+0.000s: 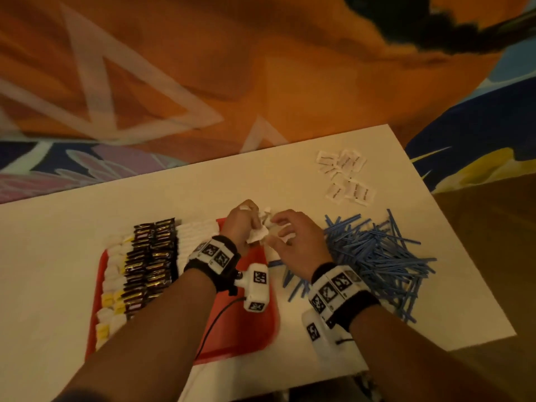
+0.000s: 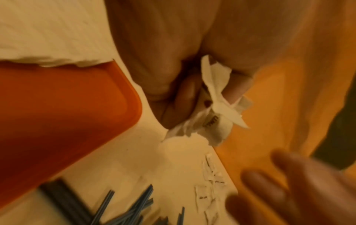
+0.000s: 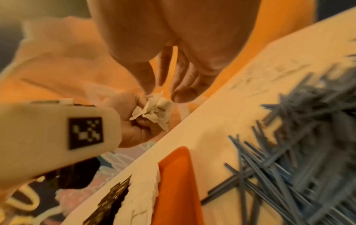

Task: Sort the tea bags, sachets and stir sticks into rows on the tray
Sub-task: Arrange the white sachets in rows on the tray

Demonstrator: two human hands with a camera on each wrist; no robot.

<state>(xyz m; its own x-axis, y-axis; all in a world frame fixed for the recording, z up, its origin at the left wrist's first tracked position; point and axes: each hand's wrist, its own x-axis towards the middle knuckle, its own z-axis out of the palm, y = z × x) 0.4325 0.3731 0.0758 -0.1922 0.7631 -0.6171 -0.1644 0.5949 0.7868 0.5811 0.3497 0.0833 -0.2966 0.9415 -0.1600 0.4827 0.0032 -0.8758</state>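
Forearms fill the near edge of the head view, both wrists strapped with white marker-tagged camera units. Up ahead, the left hand (image 1: 239, 224) has its grip clamped on a bunch of small white paper sachets (image 1: 259, 234), held just above the far right corner of the red plastic tray (image 1: 246, 323). Its partner, the right hand (image 1: 295, 239), hovers right beside them, fingers loosely spread, touching white sachets underneath, though whether it grasps any is unclear. On the tray's left side, rows of white sachets and black tea bags (image 1: 153, 256) are laid. Right of the hands sprawls a heap of blue stir sticks (image 1: 377, 253) on the white table (image 1: 58, 256); loose white sachets (image 1: 345, 175) lie well beyond.

Left wrist view now: fingers (image 2: 185, 91) curled tight round the crumpled sachets, tray corner at left, the blurred right hand (image 2: 300, 187) open nearby.

Right wrist view: thumb and fingers (image 3: 185, 85) apart, poised just above the bunch (image 3: 156, 112) in the left fist.
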